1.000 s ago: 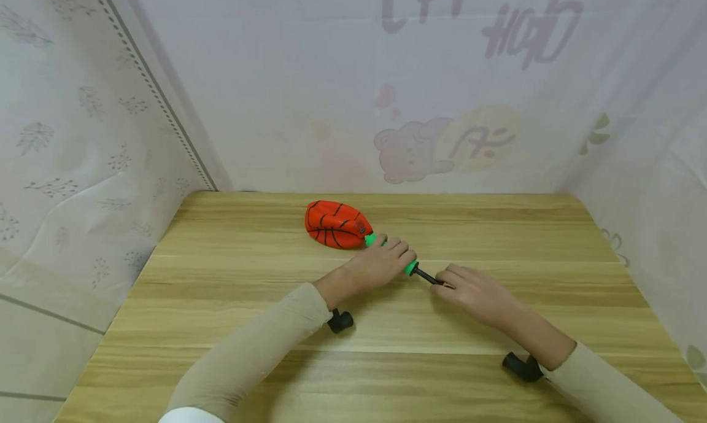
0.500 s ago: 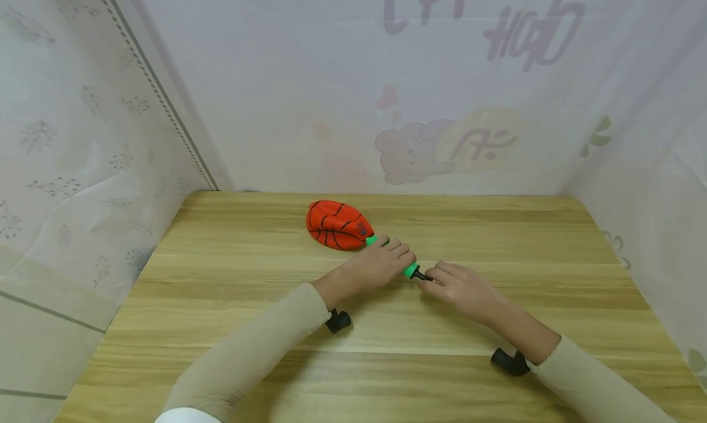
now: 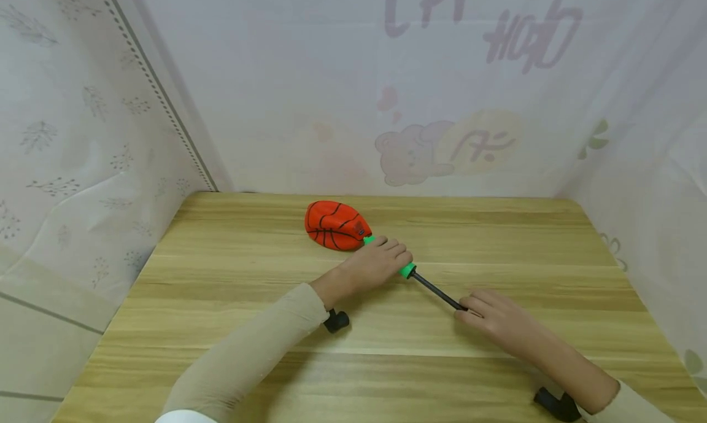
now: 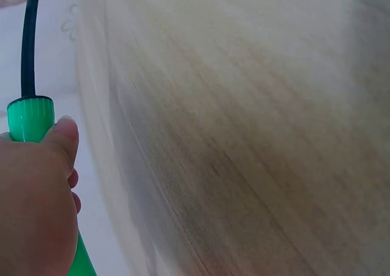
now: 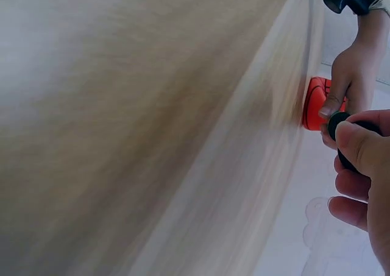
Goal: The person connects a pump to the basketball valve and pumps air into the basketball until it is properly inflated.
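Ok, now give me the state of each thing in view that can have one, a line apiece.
Red ball: underinflated, its skin creased and sagging, lying on the table.
Green pump: front end against the ball; whether its tip is inside is hidden.
Black rod: extended from the pump's rear.
Left hand: wrapped around the pump body.
Right hand: gripping the rod's outer end.

The right hand (image 3: pixel 497 320) has drawn back rightward; more black rod (image 3: pixel 439 292) shows.
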`<state>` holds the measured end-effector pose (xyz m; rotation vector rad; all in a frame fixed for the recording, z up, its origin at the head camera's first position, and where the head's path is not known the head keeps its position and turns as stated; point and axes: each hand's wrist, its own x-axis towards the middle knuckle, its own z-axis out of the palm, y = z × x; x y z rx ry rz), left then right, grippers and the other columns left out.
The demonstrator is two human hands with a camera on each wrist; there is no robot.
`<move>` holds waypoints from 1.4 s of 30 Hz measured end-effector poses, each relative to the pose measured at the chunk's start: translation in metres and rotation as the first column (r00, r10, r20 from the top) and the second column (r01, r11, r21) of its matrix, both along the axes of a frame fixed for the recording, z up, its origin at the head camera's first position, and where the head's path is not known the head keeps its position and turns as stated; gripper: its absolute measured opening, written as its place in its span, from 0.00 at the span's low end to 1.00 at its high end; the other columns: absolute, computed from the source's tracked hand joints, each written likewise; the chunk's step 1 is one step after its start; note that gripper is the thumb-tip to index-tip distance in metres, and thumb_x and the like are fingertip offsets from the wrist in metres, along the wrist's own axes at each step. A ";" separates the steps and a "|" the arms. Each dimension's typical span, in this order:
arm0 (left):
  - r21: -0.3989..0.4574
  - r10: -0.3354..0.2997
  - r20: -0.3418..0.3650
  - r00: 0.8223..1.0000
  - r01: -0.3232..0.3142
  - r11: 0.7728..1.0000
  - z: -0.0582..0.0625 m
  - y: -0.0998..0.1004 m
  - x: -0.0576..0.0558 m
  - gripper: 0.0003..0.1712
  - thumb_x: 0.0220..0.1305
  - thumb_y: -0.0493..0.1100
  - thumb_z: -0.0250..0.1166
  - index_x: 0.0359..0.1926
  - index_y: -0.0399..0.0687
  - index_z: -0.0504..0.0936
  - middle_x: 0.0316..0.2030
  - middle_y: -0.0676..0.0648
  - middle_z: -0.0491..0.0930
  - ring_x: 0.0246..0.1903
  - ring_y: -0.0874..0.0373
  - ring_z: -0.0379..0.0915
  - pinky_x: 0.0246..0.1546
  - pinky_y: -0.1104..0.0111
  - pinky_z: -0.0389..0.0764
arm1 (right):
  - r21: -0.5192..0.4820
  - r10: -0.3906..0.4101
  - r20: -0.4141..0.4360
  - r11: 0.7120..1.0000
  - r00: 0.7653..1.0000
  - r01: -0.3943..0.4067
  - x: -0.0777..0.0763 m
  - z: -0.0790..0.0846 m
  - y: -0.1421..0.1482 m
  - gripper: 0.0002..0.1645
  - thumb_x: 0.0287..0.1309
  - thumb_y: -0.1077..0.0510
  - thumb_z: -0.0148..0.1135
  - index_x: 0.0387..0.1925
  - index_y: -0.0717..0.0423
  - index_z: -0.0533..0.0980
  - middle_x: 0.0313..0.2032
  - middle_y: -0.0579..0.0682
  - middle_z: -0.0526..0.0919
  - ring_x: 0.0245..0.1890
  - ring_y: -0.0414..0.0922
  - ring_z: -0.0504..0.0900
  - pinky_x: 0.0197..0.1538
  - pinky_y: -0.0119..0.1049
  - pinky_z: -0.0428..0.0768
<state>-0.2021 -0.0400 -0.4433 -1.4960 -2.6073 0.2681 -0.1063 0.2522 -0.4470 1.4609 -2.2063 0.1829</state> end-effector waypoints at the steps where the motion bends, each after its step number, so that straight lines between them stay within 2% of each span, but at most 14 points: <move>1: 0.001 -0.002 -0.004 1.000 0.002 1.000 0.000 -0.001 0.000 0.12 0.81 0.46 0.50 0.58 0.52 0.72 0.53 0.53 0.74 0.55 0.58 0.69 0.57 0.64 0.70 | 0.004 -0.007 0.005 1.000 1.000 0.007 0.002 0.001 0.002 0.31 0.83 0.56 0.27 0.40 0.53 0.81 0.40 0.48 0.82 0.39 0.44 0.80 0.40 0.37 0.83; 5: 0.001 0.002 -0.003 1.000 -0.002 1.000 0.002 -0.002 0.000 0.12 0.81 0.46 0.50 0.58 0.52 0.71 0.53 0.53 0.74 0.55 0.57 0.68 0.57 0.64 0.70 | -0.004 -0.008 0.002 1.000 1.000 0.008 0.004 0.001 0.007 0.31 0.83 0.57 0.28 0.40 0.52 0.81 0.40 0.48 0.82 0.39 0.44 0.80 0.40 0.36 0.83; 11: 0.013 0.014 -0.004 1.000 -0.014 1.000 0.004 -0.002 0.000 0.11 0.81 0.47 0.49 0.58 0.53 0.71 0.51 0.53 0.73 0.53 0.58 0.68 0.56 0.64 0.69 | 0.006 -0.005 0.009 1.000 1.000 0.005 -0.002 0.003 0.003 0.31 0.83 0.57 0.28 0.40 0.53 0.81 0.40 0.48 0.82 0.39 0.44 0.80 0.39 0.35 0.83; 19: 0.002 0.025 -0.028 0.999 -0.025 1.000 0.004 0.000 0.003 0.12 0.81 0.48 0.50 0.58 0.52 0.71 0.49 0.53 0.73 0.51 0.57 0.67 0.54 0.64 0.69 | 0.016 0.039 -0.003 0.999 0.999 -0.039 -0.021 0.008 -0.018 0.31 0.83 0.59 0.28 0.41 0.55 0.81 0.40 0.49 0.81 0.37 0.43 0.78 0.37 0.33 0.81; 25: -0.004 0.044 -0.025 0.999 -0.044 0.999 0.004 0.000 0.003 0.12 0.81 0.48 0.50 0.59 0.53 0.71 0.50 0.53 0.73 0.51 0.57 0.67 0.55 0.63 0.68 | 0.036 0.050 0.020 0.998 0.999 -0.051 -0.036 0.006 -0.032 0.30 0.82 0.57 0.26 0.41 0.55 0.79 0.38 0.48 0.80 0.35 0.42 0.77 0.36 0.32 0.79; 32: -0.011 0.056 -0.027 0.998 -0.056 0.998 0.004 0.001 0.004 0.13 0.80 0.49 0.51 0.58 0.53 0.72 0.49 0.53 0.73 0.51 0.56 0.68 0.55 0.63 0.69 | 0.028 0.075 -0.025 0.997 0.997 -0.075 -0.052 0.003 -0.048 0.29 0.83 0.59 0.28 0.39 0.56 0.78 0.37 0.48 0.80 0.34 0.42 0.77 0.35 0.31 0.78; 38: -0.011 0.059 0.012 0.998 -0.059 0.998 0.003 0.003 0.004 0.14 0.80 0.50 0.51 0.59 0.52 0.72 0.51 0.52 0.73 0.53 0.56 0.67 0.56 0.62 0.68 | 0.030 0.072 -0.036 0.997 0.997 -0.070 -0.060 0.001 -0.058 0.31 0.82 0.58 0.25 0.37 0.57 0.79 0.36 0.48 0.81 0.34 0.41 0.76 0.36 0.30 0.78; 42: 0.014 0.062 0.065 0.996 -0.063 0.998 0.003 0.000 0.002 0.14 0.80 0.52 0.51 0.58 0.53 0.72 0.51 0.54 0.73 0.53 0.57 0.66 0.56 0.61 0.68 | 0.010 0.071 -0.029 0.997 0.997 -0.071 -0.061 0.000 -0.060 0.32 0.82 0.57 0.26 0.37 0.58 0.79 0.35 0.48 0.81 0.33 0.41 0.76 0.36 0.29 0.78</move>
